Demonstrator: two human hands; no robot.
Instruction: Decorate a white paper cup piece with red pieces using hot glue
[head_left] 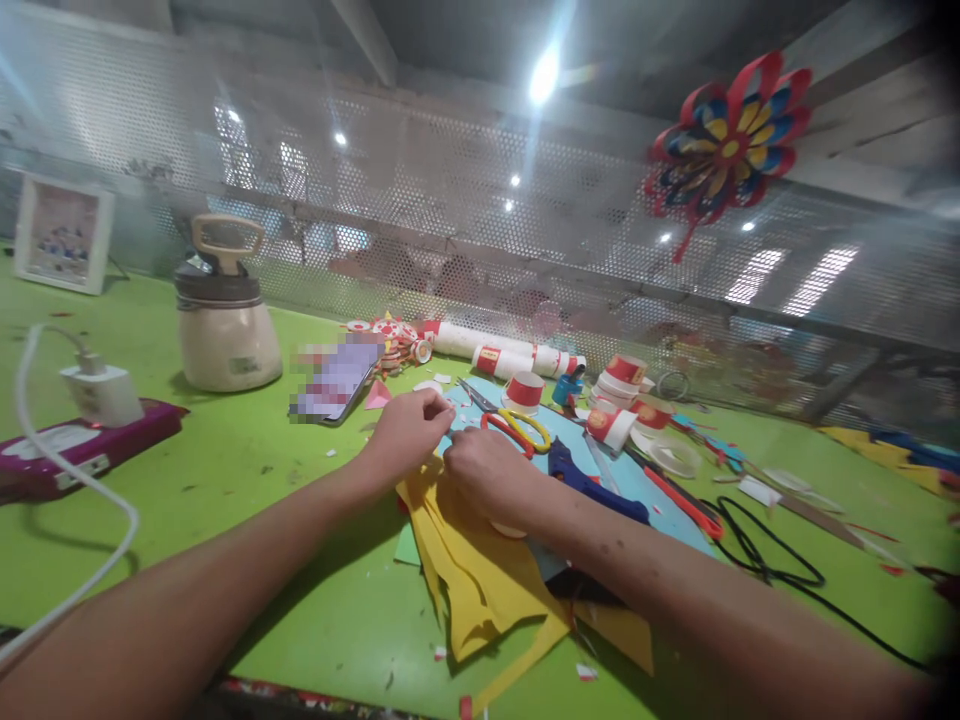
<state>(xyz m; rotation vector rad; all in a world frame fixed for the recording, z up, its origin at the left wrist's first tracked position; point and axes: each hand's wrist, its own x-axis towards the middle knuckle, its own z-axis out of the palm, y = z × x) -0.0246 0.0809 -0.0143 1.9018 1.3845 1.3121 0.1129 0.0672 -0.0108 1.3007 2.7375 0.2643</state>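
Observation:
My left hand (409, 430) is closed in a pinch at the middle of the green table, its thumb and forefinger together. Close beside it, my right hand (491, 475) is closed too, fingers curled under. What either one holds is hidden or too small to name. Beneath my right hand lie yellow felt-like sheets (487, 575), partly cut into strips. Just beyond it, scissors (529, 430) with red and yellow handles rest open on a light blue sheet (664, 520). A dark blue glue gun (592, 487) lies to the right of my right hand.
Red-and-white paper cups (523, 390) and long paper tubes (480, 340) lie behind. A red-handled cutter (682, 505) and black cable (772, 560) are right. Left are a phone (341, 375), spray bottle (229, 330) and purple power strip (90, 455). A paper flower (731, 145) hangs above.

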